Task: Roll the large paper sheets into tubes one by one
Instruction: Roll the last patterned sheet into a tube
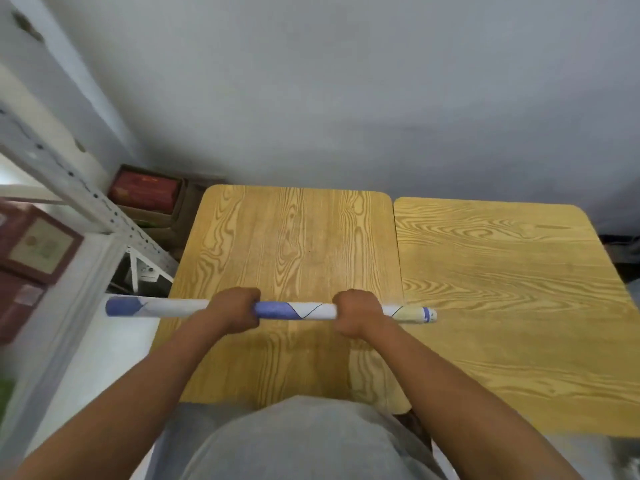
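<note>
Left hand (232, 308): bare forearm reaching forward from the lower left, knuckles up, fingers curled over and round the tube left of its middle, gripping it.

Right hand (358, 312): bare forearm reaching in from the lower right, knuckles up, fingers wrapped round the same tube right of its middle. The two hands are near each other, with a short blue stretch of tube showing between them.

Long, thin rolled paper tube, white with blue patches and thin dark lines (294, 310): lies level, running left to right across the near half of the left counter. Its left end juts out past the counter's left edge; its right end reaches just over the seam onto the right counter. Whether it touches the wood or is held just above it cannot be told.

Two yellow-brown wood-grain counters: left (294, 237), right (502, 271), set side by side with a narrow seam.

Grey-white wall (346, 98) behind both counters.

White perforated metal shelf frame (86, 199) at the left, with dark red boxes (38, 244) on it and a red carton (145, 190) in the far corner.

Grey garment (298, 441) on the person's torso, at the bottom edge.
</note>
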